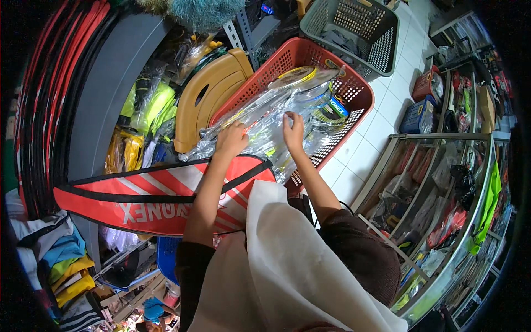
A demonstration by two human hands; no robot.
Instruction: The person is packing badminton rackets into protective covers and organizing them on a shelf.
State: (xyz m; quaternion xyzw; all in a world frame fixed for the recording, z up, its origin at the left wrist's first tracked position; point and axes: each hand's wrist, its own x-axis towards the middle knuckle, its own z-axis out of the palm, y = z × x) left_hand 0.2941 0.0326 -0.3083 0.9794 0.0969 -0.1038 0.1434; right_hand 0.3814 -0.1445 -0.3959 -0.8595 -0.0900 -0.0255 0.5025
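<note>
A red-orange perforated basket (362, 91) holds several badminton rackets (296, 78) in clear plastic sleeves, their heads toward the far right. My left hand (232, 139) is closed over the near-left part of the plastic-wrapped bundle, fingers curled around a wrapped racket. Over the middle of the bundle, my right hand (294, 131) has its fingers bent toward the thumb at the crinkled clear plastic (271, 119); what lies between the fingertips is too small to make out. Under my left forearm rests a red and white racket bag (160, 191) with black trim.
A grey-green basket (387, 39) stands beyond the red one. A tan plastic stool (213, 91) borders it on the left, near bagged yellow clothing (157, 108). Red and black bags (47, 99) hang at far left. A glass display case (420, 188) stands at right beside white floor tiles (354, 149).
</note>
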